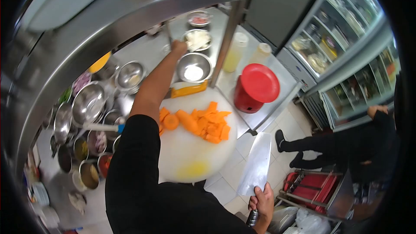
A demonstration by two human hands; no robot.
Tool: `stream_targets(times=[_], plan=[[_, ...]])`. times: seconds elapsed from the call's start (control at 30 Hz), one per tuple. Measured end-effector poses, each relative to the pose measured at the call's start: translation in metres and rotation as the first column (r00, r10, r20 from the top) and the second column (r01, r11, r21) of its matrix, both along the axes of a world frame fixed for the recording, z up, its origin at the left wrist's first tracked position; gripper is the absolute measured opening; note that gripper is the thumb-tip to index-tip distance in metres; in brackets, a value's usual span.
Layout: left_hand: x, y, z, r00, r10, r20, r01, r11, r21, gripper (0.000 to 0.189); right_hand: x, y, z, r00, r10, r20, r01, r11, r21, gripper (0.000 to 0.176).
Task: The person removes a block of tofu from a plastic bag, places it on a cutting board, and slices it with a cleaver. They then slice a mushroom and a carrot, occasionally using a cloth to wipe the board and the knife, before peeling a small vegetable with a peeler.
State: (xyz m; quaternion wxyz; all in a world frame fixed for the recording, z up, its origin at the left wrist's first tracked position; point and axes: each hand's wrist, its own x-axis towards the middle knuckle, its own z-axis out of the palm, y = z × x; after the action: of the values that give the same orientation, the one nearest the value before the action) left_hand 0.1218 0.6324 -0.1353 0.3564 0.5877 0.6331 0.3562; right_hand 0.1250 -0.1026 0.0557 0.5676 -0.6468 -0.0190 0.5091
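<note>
The fingers of my right hand are curled closed around the handle of the cleaver, its blade out to the right of the cutting board, where the carrot pieces lie. My left hand reaches beyond them, beside the white pieces, and I cannot tell how open its fingers are or whether they hold anything. I judge this a reach between cuts; further cutting calls for steadying the carrot under the blade.

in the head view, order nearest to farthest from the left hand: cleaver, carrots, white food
1. White food: just beside the left hand.
2. Carrots: on the board.
3. Cleaver: off to the right, in the right hand.
</note>
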Motion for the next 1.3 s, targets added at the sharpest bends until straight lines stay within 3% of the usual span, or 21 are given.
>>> stream_targets(times=[0.03,0.07,0.1,0.13,0.17,0.2,0.3,0.33,0.43,0.5,0.63,0.77,0.87,0.9,0.97,1.03,1.13,1.17,1.23,1.27,1.3], plan=[[-0.024,-0.051,0.06,0.978,-0.201,-0.05,0.201,0.979,-0.003,0.03,-0.001,0.003,-0.001,1.0,-0.002,-0.002,0.002,1.0,0.007,0.025],[-0.036,-0.074,0.074,0.968,-0.25,-0.032,0.252,0.95,0.184,0.034,0.002,0.003,-0.012,0.998,0.047,0.04,-0.046,0.999,-0.007,0.023],[-0.04,-0.053,0.036,0.891,-0.442,0.105,0.399,0.872,0.284,0.04,0.005,0.007,-0.016,0.992,0.125,0.021,-0.124,0.992,-0.007,0.023],[-0.069,-0.158,0.131,0.876,-0.379,0.297,0.378,0.924,0.064,0.051,0.006,0.012,-0.018,0.993,0.113,0.02,-0.114,0.992,0.048,0.024],[-0.084,-0.158,0.123,0.796,-0.601,0.071,0.6,0.799,0.037,0.067,0.007,0.018,-0.023,0.994,0.106,0.016,-0.107,0.989,0.102,0.025],[-0.109,-0.209,0.147,0.683,-0.621,0.383,0.644,0.76,0.084,0.068,0.01,0.023,-0.032,0.987,0.15,0.053,-0.155,0.979,0.133,0.032],[-0.187,-0.321,0.199,0.568,-0.798,0.202,0.789,0.598,0.143,0.064,0.011,0.048,-0.035,0.93,0.363,0.057,-0.362,0.878,0.314,0.036],[-0.22,-0.358,0.214,0.55,-0.78,0.3,0.787,0.604,0.126,0.064,0.004,0.057,-0.034,0.926,0.37,0.072,-0.374,0.88,0.294,0.039],[-0.316,-0.428,0.237,0.613,-0.771,0.17,0.767,0.633,0.105,0.065,-0.013,0.08,-0.031,0.827,0.549,0.118,-0.556,0.768,0.319,0.04],[-0.383,-0.459,0.241,0.721,-0.663,0.201,0.65,0.748,0.135,0.065,-0.029,0.087,-0.027,0.785,0.607,0.127,-0.613,0.727,0.309,0.04],[-0.515,-0.509,0.256,0.982,-0.153,0.113,0.138,0.981,0.134,0.055,-0.065,0.086,-0.016,0.712,0.688,0.139,-0.694,0.661,0.285,0.038],[-0.662,-0.496,0.199,0.974,0.221,-0.042,-0.203,0.942,0.268,0.041,-0.089,0.081,-0.015,0.645,0.732,0.219,-0.762,0.593,0.261,0.043],[-0.726,-0.481,0.175,0.929,0.239,-0.283,-0.187,0.962,0.199,0.035,-0.115,0.078,-0.015,0.65,0.721,0.241,-0.76,0.611,0.222,0.043],[-0.734,-0.473,0.167,0.933,0.231,-0.276,-0.179,0.963,0.2,0.035,-0.124,0.078,-0.015,0.664,0.708,0.241,-0.747,0.633,0.2,0.042],[-0.754,-0.454,0.153,0.919,0.068,-0.388,-0.041,0.996,0.078,0.033,-0.146,0.077,-0.014,0.692,0.682,0.237,-0.722,0.662,0.203,0.04],[-0.759,-0.437,0.149,0.919,0.022,-0.395,-0.038,0.999,-0.032,0.036,-0.174,0.072,-0.008,0.722,0.653,0.229,-0.691,0.695,0.2,0.039],[-0.766,-0.404,0.125,0.782,-0.181,-0.596,0.12,0.983,-0.141,0.046,-0.212,0.066,0.0,0.752,0.614,0.241,-0.658,0.721,0.216,0.036],[-0.775,-0.392,0.107,0.778,-0.207,-0.593,0.152,0.978,-0.142,0.046,-0.221,0.064,-0.001,0.745,0.623,0.24,-0.666,0.713,0.218,0.035],[-0.796,-0.359,0.063,0.695,-0.354,-0.626,0.509,0.857,0.08,0.039,-0.236,0.056,-0.004,0.752,0.614,0.238,-0.658,0.717,0.23,0.03],[-0.784,-0.362,0.082,0.701,-0.503,-0.504,0.536,0.839,-0.093,0.043,-0.246,0.052,-0.003,0.771,0.593,0.232,-0.635,0.742,0.215,0.027],[-0.794,-0.347,0.054,0.712,-0.433,-0.552,0.494,0.868,-0.045,0.048,-0.251,0.049,-0.002,0.776,0.592,0.217,-0.627,0.76,0.168,0.024]])
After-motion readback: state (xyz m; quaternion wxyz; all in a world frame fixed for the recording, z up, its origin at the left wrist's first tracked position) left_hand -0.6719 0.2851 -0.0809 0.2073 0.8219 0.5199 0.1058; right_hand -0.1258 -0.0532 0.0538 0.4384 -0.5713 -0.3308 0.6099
